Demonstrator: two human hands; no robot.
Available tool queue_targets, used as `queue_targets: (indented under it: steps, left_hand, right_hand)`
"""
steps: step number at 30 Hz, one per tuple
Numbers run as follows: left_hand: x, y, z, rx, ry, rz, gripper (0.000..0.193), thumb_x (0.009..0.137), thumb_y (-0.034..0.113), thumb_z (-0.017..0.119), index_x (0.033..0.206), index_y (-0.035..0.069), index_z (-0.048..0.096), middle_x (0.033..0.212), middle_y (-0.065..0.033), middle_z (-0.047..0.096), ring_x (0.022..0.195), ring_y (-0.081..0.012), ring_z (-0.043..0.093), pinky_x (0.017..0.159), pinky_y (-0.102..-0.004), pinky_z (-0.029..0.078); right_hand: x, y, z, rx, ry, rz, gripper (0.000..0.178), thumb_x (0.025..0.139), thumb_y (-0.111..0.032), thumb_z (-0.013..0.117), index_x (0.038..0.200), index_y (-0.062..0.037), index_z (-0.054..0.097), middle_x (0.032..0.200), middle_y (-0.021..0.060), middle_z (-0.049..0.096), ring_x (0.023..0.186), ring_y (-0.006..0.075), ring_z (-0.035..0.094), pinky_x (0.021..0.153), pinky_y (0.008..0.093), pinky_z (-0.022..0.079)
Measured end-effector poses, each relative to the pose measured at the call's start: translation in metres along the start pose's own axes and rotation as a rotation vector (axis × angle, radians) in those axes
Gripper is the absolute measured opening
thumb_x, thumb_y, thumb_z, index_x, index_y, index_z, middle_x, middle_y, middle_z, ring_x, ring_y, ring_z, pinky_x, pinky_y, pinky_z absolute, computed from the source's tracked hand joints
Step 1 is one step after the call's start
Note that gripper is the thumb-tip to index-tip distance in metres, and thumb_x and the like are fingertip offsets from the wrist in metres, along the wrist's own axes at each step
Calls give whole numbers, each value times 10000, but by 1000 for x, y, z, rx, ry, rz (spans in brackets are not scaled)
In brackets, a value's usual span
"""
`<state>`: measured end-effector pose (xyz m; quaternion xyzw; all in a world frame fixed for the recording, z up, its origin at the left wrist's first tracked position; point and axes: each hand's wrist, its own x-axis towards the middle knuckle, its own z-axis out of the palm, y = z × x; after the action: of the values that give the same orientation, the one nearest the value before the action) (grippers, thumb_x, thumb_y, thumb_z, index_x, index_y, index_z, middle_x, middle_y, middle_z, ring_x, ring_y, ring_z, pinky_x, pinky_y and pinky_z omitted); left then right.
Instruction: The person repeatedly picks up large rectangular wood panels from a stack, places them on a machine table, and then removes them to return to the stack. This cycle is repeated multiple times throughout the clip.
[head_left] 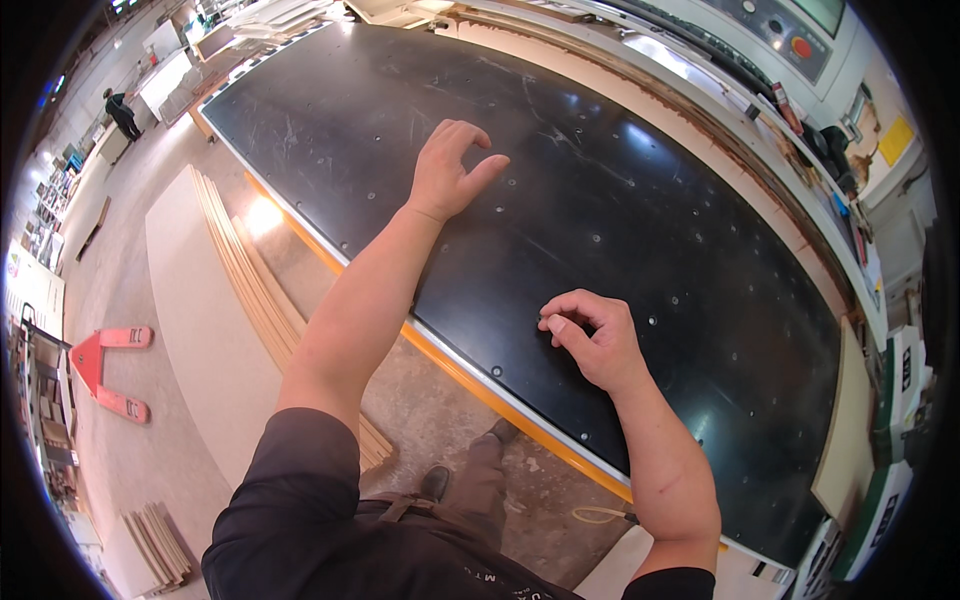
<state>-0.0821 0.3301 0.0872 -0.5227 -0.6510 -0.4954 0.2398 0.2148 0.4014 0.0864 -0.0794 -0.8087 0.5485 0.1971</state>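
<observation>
A long black table top [330, 130], scuffed and dotted with small round fittings, stretches out in front of me. Above its middle is my left hand [450, 172], open, with the thumb held apart from the curled fingers and nothing between them. Closer to me and to the right, my right hand [598, 338] is closed in a pinch over the table top. A tiny dark bit shows at its fingertips, too small to name. Whether either hand touches the surface I cannot tell.
A yellow strip [450, 368] runs along the table's near edge. Stacked boards [215, 300] stand on the left, beyond them a red pallet jack [95, 365]. A control panel with a red button [800, 47] is at upper right. Another person [121, 113] stands far left.
</observation>
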Motion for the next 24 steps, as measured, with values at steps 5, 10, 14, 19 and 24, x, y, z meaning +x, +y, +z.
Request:
queue_targets:
  steps: [5, 10, 14, 19, 24]
  left_hand:
    - [0, -1, -1, 36, 6, 28, 173, 756, 189, 723, 822, 70, 617, 856, -83, 645, 891, -307, 605, 790, -400, 503]
    - [0, -4, 0, 35, 0, 11, 182, 768, 200, 737, 819, 68, 621, 846, -84, 645, 877, -305, 605, 776, -400, 500]
    - [-2, -9, 3, -20, 5, -44, 249, 873, 304, 674, 849, 59, 638, 842, -85, 644, 854, -276, 602, 758, -376, 493]
    - [-5, -14, 5, -106, -119, -265, 311, 948, 325, 554, 877, 31, 629, 797, -80, 648, 756, -189, 608, 741, -316, 491]
    - [-5, -12, 4, -195, -42, -361, 208, 910, 247, 595, 903, 41, 629, 792, -90, 660, 764, -227, 637, 747, -346, 505]
  right_hand:
    - [1, -1, -3, -33, -45, 2, 130, 914, -98, 648, 970, 11, 690, 833, 86, 708, 727, 124, 668, 644, 259, 542]
    - [1, 1, -3, -35, -49, -4, 128, 916, -96, 650, 973, 11, 691, 838, 86, 707, 739, 125, 668, 650, 260, 543]
    - [1, 2, -3, -30, -53, -1, 129, 916, -97, 651, 975, 12, 691, 844, 89, 706, 746, 125, 666, 651, 258, 541]
    - [0, 2, -2, -23, -54, 12, 130, 917, -94, 648, 979, 12, 690, 848, 87, 705, 742, 122, 662, 656, 258, 539]
    - [0, 5, 1, 39, 12, 3, 117, 857, -110, 709, 946, -34, 708, 754, 44, 681, 618, 83, 574, 590, 246, 461]
